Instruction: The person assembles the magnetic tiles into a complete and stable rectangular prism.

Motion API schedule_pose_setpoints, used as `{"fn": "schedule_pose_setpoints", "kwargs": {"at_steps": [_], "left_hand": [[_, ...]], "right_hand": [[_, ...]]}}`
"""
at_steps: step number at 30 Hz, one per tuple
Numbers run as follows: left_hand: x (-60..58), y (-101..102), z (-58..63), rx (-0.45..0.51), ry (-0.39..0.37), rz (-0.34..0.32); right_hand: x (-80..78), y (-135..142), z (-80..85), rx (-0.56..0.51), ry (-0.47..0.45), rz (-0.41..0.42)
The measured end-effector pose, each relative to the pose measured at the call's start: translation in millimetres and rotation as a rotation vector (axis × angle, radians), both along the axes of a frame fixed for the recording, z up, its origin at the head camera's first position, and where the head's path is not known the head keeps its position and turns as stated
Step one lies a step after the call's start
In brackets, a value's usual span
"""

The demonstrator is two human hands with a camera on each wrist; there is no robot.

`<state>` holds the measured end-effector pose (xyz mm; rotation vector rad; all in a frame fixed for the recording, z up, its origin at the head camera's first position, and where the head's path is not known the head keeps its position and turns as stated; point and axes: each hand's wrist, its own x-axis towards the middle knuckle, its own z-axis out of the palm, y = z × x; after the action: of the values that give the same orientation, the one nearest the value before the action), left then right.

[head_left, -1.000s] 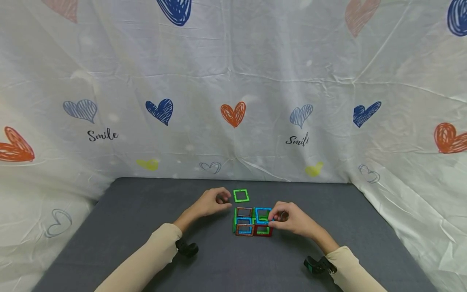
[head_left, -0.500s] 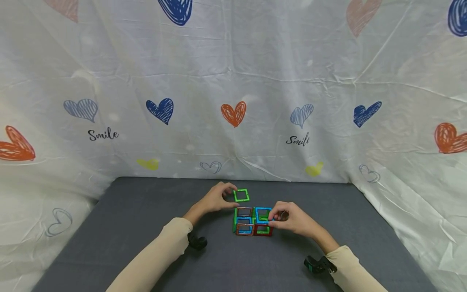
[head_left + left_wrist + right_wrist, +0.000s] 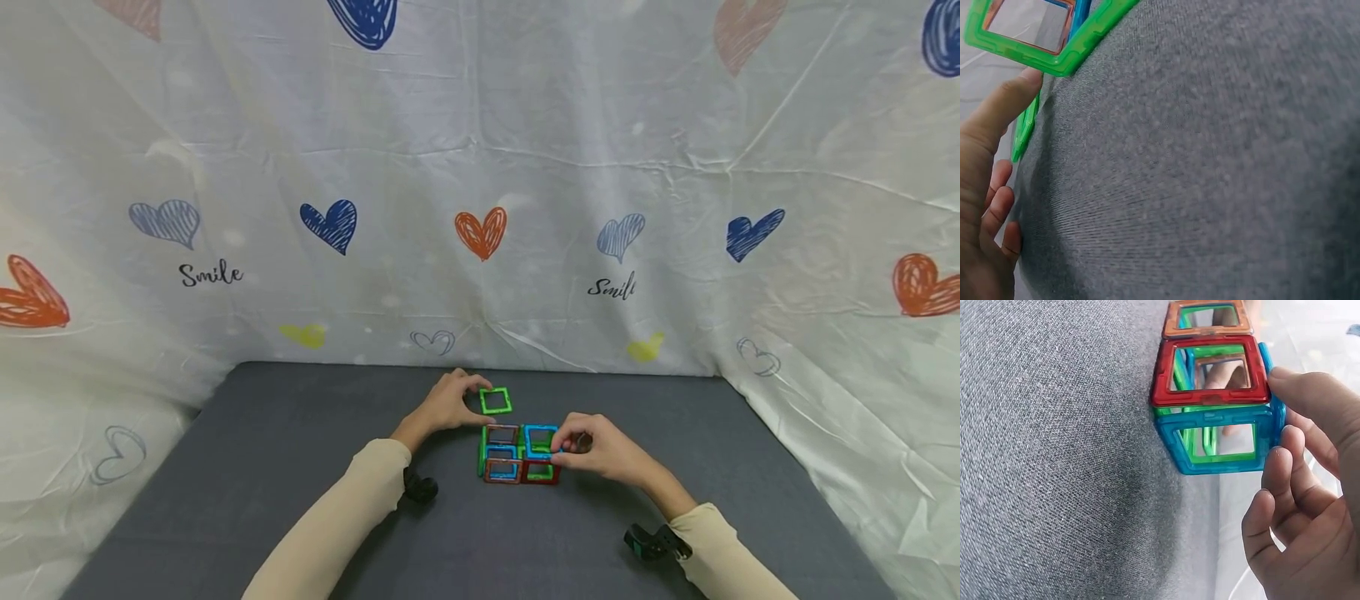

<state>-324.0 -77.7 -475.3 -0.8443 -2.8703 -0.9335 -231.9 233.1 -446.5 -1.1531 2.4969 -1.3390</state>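
A small box-like structure of magnetic tiles (image 3: 522, 472), in green, blue, orange and red frames, stands on the grey cloth. My right hand (image 3: 600, 447) pinches a blue magnetic tile (image 3: 1277, 406) at the structure's top right, with the thumb on one side and fingertips on the other. Behind the structure lies a loose green magnetic tile (image 3: 496, 412). My left hand (image 3: 442, 405) spreads around its left side, index finger by its far corner and thumb close to the structure. In the left wrist view the thumb tip meets the structure's green tile (image 3: 1063, 65); whether it presses is unclear.
The dark grey cloth-covered table (image 3: 487, 542) runs back to a white curtain (image 3: 480, 292) printed with hearts. A black wrist camera (image 3: 422, 489) hangs below the left sleeve, and another black wrist camera (image 3: 651, 543) is on the right.
My left hand has moved right and away from me, from left of the structure to beside the loose green tile, its fingers spreading wider. The right hand keeps its pinch on the blue tile.
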Motion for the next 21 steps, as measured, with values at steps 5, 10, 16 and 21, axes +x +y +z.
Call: {"fn": "schedule_pose_setpoints", "kwargs": {"at_steps": [5, 10, 16, 21], "left_hand": [[-0.7, 1.4, -0.6, -0.032, 0.010, -0.001], [-1.3, 1.9, -0.9, -0.025, -0.011, -0.012], [-1.6, 2.4, -1.8, -0.021, -0.021, -0.004], [-2.6, 3.0, -2.7, -0.014, -0.013, 0.005]], "right_hand": [[-0.5, 0.1, -1.6, 0.002, -0.005, 0.000], [-0.6, 0.8, -1.7, 0.004, -0.006, -0.006], [0.1, 0.5, -0.7, 0.004, -0.006, -0.002], [0.6, -0.2, 0.2, 0.003, 0.002, -0.004]]}}
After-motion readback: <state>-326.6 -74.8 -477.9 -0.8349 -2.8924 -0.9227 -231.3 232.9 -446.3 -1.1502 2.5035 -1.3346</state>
